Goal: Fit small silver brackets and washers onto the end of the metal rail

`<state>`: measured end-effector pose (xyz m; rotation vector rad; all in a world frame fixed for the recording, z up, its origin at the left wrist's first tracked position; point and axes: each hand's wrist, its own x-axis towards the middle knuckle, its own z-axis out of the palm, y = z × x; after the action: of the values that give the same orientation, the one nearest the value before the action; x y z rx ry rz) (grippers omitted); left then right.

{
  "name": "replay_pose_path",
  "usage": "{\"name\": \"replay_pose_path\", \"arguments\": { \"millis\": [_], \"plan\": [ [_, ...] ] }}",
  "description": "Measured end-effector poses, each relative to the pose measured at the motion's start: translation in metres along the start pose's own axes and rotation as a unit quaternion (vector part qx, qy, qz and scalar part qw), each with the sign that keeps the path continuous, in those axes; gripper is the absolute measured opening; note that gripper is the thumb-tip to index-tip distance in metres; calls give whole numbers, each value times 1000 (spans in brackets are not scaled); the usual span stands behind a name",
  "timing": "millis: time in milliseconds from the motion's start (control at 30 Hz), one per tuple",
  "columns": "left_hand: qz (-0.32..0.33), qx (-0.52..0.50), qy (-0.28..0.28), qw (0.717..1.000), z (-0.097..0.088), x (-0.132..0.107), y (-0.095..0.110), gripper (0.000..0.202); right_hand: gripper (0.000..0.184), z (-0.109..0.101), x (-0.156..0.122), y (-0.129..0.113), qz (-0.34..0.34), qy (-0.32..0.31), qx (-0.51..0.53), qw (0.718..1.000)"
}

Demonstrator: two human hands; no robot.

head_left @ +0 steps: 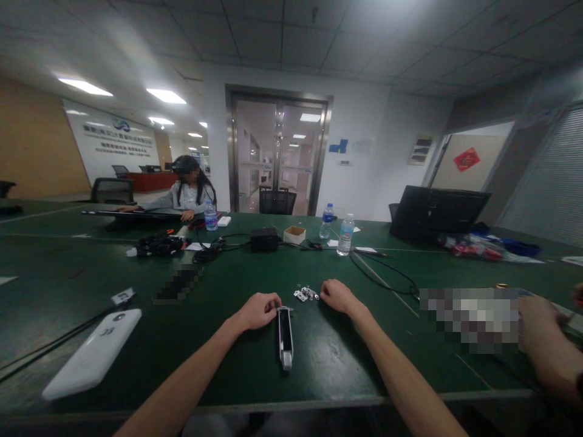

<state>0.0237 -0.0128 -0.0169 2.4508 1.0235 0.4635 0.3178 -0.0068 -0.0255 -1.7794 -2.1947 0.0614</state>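
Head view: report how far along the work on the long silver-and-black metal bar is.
Done: nothing shows as fitted; the long silver-and-black metal bar lies flat on the green table. In hand: the left hand curls against the bar's far end, and the right hand rests curled beside the small loose silver metal parts. Left: those parts lie apart from the bar.

You sit at a long dark-green table under a grey tiled ceiling with bright panel lights. Steel-framed glass doors face you.
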Motion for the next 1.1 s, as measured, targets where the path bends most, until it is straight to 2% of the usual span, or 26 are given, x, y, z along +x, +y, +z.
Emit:
{"name": "replay_pose_path", "arguments": {
  "millis": [167, 333, 467, 1100],
  "plan": [
    [7, 3, 5, 1000, 0, 0, -1, 21, 15, 2, 0, -17, -43, 28, 41, 998],
    [17, 1, 11, 1000, 3, 2, -5, 21, 10, 16, -2, -44, -118, 12, 97, 988],
    [21, -3, 13, 1000, 5, 3, -8, 20, 10, 23, -5, -57, -151, 0, 130, 980],
    [19, 6, 12, 1000, 5, 3, -8, 18, 10, 24, -8, -57, -156, -6, 193, 969]
  ]
}}
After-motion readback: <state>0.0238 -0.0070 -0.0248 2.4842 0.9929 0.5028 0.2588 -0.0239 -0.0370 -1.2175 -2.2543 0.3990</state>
